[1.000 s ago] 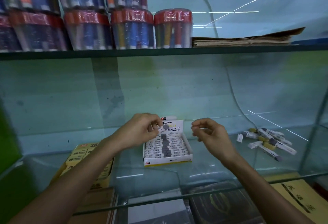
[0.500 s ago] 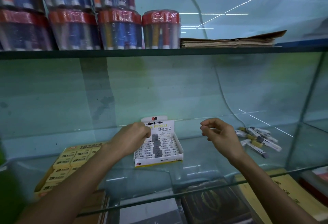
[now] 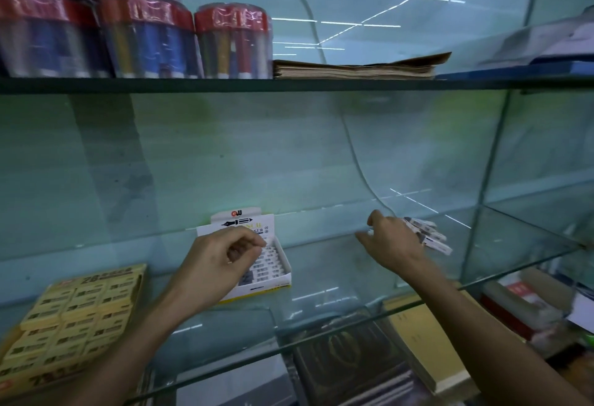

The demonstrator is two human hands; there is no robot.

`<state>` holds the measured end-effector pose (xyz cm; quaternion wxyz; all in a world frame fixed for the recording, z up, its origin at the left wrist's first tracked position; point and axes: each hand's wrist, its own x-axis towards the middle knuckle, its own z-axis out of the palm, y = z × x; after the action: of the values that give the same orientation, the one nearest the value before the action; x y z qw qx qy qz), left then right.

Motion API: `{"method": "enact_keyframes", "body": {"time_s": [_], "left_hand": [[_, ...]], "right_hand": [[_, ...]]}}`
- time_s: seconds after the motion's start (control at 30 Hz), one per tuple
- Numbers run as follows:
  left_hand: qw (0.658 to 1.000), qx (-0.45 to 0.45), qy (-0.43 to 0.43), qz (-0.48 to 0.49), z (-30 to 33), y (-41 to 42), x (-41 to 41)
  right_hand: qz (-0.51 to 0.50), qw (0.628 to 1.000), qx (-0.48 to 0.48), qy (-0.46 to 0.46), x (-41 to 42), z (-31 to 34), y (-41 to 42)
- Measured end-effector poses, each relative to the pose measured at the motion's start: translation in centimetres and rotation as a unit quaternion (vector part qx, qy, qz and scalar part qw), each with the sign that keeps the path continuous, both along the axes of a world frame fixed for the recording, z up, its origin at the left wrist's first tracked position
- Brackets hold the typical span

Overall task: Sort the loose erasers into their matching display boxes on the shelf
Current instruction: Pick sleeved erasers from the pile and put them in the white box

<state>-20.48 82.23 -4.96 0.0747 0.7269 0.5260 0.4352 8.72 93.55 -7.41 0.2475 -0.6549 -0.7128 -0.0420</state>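
A white display box of grey-and-white sleeved erasers stands on the glass shelf. My left hand hovers over its rows with curled fingers, fingertips down among the erasers. Whether they pinch one is hidden. To the right lies a small pile of loose erasers in white sleeves. My right hand reaches onto that pile with fingers spread and covers its left part. A yellow display box of 2B erasers sits at the shelf's left end.
The shelf above carries clear tubs of pens with red bands and a stack of brown paper. An upright glass divider stands just right of the loose pile. Books and notebooks lie on the level below.
My left hand dropped from the box's back flap onto its rows with the eraser it held. My right hand swung right from mid-air onto the loose pile. The view shifted right.
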Motion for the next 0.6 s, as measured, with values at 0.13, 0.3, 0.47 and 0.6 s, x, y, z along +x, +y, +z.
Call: {"method": "enact_keyframes", "body": {"time_s": [0.13,0.3,0.47,0.6], "left_hand": [[1.000,0.008,-0.007,-0.022,-0.1,-0.2,1.1],[0.999,0.006,-0.037,-0.030,-0.3,-0.4,1.3],[0.997,0.013,-0.066,-0.025,-0.3,-0.1,0.6],[0.996,0.004,-0.086,-0.028,-0.2,0.1,0.5]], "right_hand": [[-0.042,0.995,-0.054,-0.067,-0.9,0.2,0.6],[-0.035,0.999,-0.031,0.013,-0.5,0.0,0.9],[0.170,0.835,-0.100,0.513,-1.2,0.8,-0.8],[0.274,0.718,-0.153,0.621,-2.8,2.1,-2.9]]}}
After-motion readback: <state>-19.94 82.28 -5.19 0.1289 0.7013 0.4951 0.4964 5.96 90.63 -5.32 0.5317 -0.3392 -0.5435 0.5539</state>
